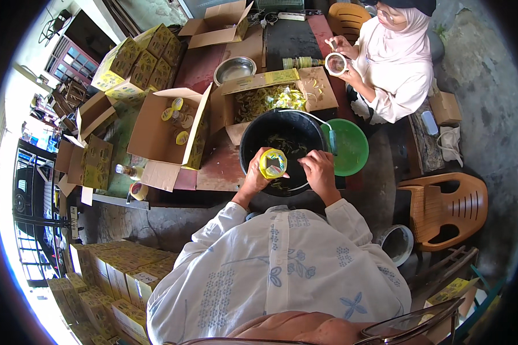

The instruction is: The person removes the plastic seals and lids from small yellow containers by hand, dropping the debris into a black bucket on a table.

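Observation:
My left hand (254, 180) grips a yellow-rimmed container (266, 172) over a black bucket (253, 141) with dark contents and pale yellowish scraps inside. Just to its right, my right hand (317, 168) is closed above the bucket, fingertips pinched; what they hold, if anything, is too small to make out. A green basin (354, 146) stands against the bucket's right side. Behind the bucket, an open cardboard box (320, 86) holds many yellow-green strips.
A co-worker (397, 80) at right holds a white-rimmed cup (335, 64). Boxes (155, 132) with yellow-lidded jars and stacked cartons (138, 60) are on the left. A steel bowl (235, 70) sits behind. An orange chair (459, 201) and more cartons (115, 264) flank me.

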A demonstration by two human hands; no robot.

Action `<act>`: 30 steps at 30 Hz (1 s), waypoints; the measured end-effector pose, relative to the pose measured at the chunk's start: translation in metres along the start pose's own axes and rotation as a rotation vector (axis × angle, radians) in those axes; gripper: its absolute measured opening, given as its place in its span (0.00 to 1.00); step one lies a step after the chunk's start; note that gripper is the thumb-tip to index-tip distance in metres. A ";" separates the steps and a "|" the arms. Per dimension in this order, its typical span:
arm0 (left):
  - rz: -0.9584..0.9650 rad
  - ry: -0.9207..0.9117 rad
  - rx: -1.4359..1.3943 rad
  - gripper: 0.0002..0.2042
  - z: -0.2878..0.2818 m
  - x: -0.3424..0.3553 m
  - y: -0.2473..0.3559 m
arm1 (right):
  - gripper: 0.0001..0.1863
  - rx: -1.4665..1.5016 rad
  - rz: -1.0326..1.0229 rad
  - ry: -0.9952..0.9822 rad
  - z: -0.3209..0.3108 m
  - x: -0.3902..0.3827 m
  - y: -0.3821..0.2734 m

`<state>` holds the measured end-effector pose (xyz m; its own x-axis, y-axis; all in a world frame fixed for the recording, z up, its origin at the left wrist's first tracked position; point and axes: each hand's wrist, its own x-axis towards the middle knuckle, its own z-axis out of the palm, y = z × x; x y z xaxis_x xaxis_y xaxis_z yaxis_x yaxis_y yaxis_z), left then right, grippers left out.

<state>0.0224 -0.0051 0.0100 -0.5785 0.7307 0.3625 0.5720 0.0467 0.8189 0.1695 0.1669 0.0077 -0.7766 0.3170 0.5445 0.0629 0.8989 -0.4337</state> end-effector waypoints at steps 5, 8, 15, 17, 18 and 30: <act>0.006 -0.020 0.019 0.32 0.000 -0.001 -0.004 | 0.05 0.014 0.023 0.017 0.002 -0.002 0.000; -0.018 -0.034 0.011 0.32 0.001 0.000 -0.003 | 0.05 0.025 0.031 0.031 0.003 -0.001 0.000; -0.038 -0.049 0.009 0.31 0.000 0.002 0.005 | 0.06 0.026 0.045 0.033 0.002 -0.002 0.000; -0.048 -0.050 0.003 0.30 0.000 0.002 0.005 | 0.06 0.028 0.044 0.035 0.002 -0.002 0.000; -0.048 -0.052 0.003 0.30 0.000 0.003 0.005 | 0.06 0.032 0.044 0.039 0.002 -0.002 0.001; -0.026 -0.072 0.047 0.32 0.000 0.004 0.004 | 0.05 0.046 0.058 0.034 0.001 -0.002 0.001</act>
<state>0.0228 -0.0019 0.0148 -0.5517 0.7755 0.3069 0.5850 0.0976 0.8051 0.1699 0.1665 0.0054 -0.7508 0.3789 0.5410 0.0776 0.8640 -0.4974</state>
